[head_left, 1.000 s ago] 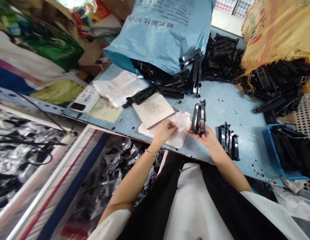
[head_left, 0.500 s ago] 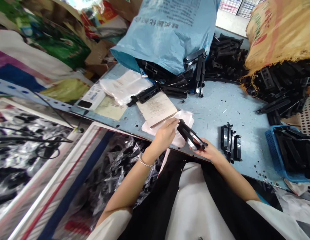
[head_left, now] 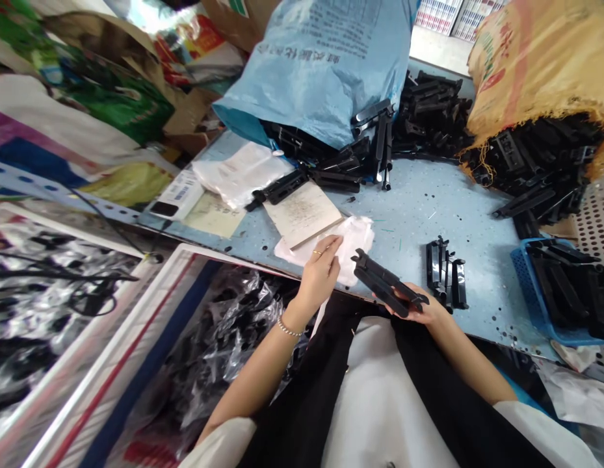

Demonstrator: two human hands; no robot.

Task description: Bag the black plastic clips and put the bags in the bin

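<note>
My right hand (head_left: pixel 421 311) grips a long black plastic part (head_left: pixel 387 283), which lies tilted near the table's front edge with its far end pointing up-left. My left hand (head_left: pixel 321 273) rests on a stack of clear plastic bags (head_left: pixel 353 237), fingers pinching the top bag. A ring shows on one finger and a bracelet on that wrist. Just right of my right hand, a small group of the same black parts (head_left: pixel 445 273) lies on the blue table (head_left: pixel 419 208).
A blue sack (head_left: pixel 321 65) and a yellow woven sack (head_left: pixel 530 58) spill black parts across the back of the table. A blue basket (head_left: pixel 530 289) of parts sits at right. A paper pad (head_left: pixel 302 211), more bags (head_left: pixel 240 172) and a white box (head_left: pixel 177 192) lie left.
My right hand turned the black part from upright to lying flat and pulled it down toward the table's front edge. My left hand stayed on the plastic bags.
</note>
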